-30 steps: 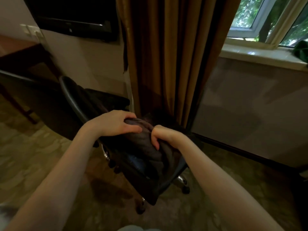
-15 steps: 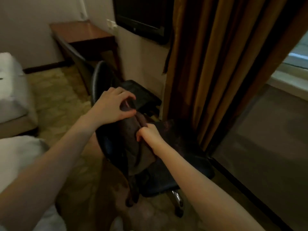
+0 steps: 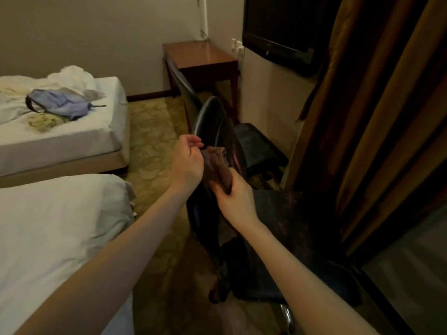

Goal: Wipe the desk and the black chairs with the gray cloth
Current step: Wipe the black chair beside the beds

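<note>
A: Head view, hands?
B: Left hand (image 3: 187,160) curled, fingertips pinching the upper edge of the gray cloth (image 3: 217,163); right hand (image 3: 235,198) clenched around the cloth's lower part.
A: Cloth location?
B: Stretched between both hands, against the backrest of the nearest black chair (image 3: 273,238); second chair (image 3: 256,143) just behind; desk (image 3: 200,55) by the wall, well apart from the cloth.

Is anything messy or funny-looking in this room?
Yes. The far bed is messy: its white sheets are crumpled, with a blue bag and a yellowish cloth left on top. Nothing looks spilled or broken.
</note>
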The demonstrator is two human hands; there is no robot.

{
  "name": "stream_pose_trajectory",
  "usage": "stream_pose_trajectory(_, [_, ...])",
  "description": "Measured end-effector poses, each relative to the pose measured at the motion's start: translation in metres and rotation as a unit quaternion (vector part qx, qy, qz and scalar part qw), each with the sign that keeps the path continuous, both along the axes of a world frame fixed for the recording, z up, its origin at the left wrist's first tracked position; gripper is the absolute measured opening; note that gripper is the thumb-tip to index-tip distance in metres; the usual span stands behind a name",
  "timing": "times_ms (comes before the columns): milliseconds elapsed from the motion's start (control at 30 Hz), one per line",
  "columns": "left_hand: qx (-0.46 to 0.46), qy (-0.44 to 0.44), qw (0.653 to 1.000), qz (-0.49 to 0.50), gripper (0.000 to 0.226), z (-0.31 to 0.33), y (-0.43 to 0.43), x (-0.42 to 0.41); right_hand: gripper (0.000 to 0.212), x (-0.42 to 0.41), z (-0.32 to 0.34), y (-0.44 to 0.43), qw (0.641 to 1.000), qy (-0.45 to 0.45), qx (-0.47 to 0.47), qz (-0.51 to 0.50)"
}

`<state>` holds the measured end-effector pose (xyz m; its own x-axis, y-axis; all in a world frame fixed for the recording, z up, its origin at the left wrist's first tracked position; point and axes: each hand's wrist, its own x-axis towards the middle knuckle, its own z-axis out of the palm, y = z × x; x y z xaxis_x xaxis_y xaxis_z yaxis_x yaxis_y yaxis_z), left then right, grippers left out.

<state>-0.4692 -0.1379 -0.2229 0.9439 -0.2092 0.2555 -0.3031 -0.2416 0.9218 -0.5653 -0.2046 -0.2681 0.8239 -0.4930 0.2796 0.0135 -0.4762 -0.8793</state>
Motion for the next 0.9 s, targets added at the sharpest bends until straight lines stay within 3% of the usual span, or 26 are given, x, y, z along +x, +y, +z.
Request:
stream_pose_trajectory(367, [0.008,0.023,0.999,-0.028,0.058,-0.004,0.003,0.001,0.034,0.093,0.019,-0.036,0.991,0.092,-0.029,-0.088])
stream_pose_trajectory(533, [0.089,-0.041,0.995,-0.019,0.075,-0.013,0.006,0.002,0.032,0.123,0.020,-0.054,0.990,0.114,-0.019,-0.086])
stream_pose_trajectory(667, [0.108,-0.055,0.993,-0.006,0.074,-0.013,0.007,0.003,0.033,0.149,0.022,-0.075,0.988,0.131,-0.001,-0.078])
stream_pose_trajectory(833, [0.269,-0.144,0.952,-0.017,0.059,-0.009,0.002,-0.001,0.039,0.179,0.022,-0.096,0.989,0.131,0.016,-0.067])
stream_pose_trajectory(900, [0.283,-0.153,0.947,-0.014,0.052,-0.007,0.000,0.002,0.040,0.188,0.025,-0.106,0.989,0.136,0.010,-0.055])
